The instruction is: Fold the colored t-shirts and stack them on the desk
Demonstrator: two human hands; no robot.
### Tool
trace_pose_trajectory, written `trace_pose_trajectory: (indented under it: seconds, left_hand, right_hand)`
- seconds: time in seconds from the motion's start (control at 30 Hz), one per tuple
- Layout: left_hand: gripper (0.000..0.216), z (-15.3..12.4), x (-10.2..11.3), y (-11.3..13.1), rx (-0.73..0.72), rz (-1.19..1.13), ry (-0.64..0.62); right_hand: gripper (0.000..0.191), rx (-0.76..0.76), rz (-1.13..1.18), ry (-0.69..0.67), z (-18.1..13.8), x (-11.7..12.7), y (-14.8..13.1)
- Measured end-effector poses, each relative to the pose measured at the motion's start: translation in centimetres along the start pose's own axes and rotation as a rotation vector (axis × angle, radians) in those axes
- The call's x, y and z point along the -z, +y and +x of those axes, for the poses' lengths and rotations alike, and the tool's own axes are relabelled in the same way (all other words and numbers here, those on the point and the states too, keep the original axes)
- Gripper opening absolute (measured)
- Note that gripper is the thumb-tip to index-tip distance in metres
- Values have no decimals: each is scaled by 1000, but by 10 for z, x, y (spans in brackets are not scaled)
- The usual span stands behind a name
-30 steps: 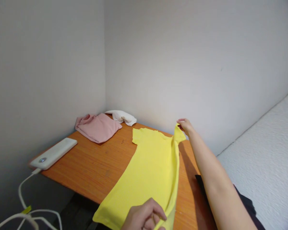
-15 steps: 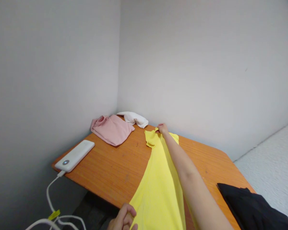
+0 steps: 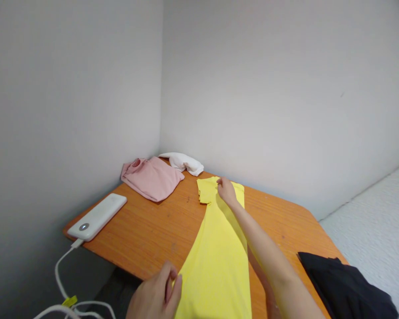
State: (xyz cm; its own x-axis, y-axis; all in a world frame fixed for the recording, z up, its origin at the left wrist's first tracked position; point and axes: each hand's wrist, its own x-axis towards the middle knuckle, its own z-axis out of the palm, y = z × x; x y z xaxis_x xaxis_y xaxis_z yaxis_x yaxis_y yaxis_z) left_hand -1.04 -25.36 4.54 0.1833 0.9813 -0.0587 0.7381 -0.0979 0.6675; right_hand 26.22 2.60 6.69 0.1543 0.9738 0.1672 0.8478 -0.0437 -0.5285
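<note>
A yellow T-shirt (image 3: 219, 248), folded lengthwise in half, lies along the orange wooden table (image 3: 146, 226). My right hand (image 3: 226, 191) rests flat on the shirt's far end near the sleeve and collar, fingers stretched out and pressing the fabric down. My left hand (image 3: 158, 294) is at the near hem by the table's front edge, fingers loosely extended against the shirt's left edge, holding nothing that I can see.
A folded pink garment (image 3: 151, 178) and a white cloth (image 3: 182, 162) lie in the far corner. A white power bank (image 3: 98, 216) with a cable (image 3: 61, 279) sits at the table's left edge. A black garment (image 3: 346, 288) lies at the right, beside a white bed (image 3: 375, 226).
My right hand carried the right sleeve over to the left, folding the shirt in half, and now lies flat on it. My left hand let go of the hem and opened.
</note>
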Motion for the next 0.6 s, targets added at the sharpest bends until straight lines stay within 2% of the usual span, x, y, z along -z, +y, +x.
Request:
trace_pose_trajectory:
  seconds: [0.1,0.17,0.23,0.3,0.4,0.6]
  left_hand:
    - [30,60,12,42,-78,124,138]
    - [33,114,13,63,-56,245,147]
    - [35,170,9,76,-9,283,144]
    - [34,219,3,81,37,303,141]
    - [32,275,-4,83,76,325,143]
    - [38,348,-15,87,100,381,123]
  right_hand:
    - [50,19,-101,-14,-30,-11,12]
    - [69,5,-178,-54,-44,-22,14]
    - [77,-37,-259,-105,-52,-32,14]
    - [75,-65,-312,-120,-56,-39,15]
    - [69,-35,-303,-81,-57,-45,18]
    - [69,-32,-355,-63,-51,-50,27]
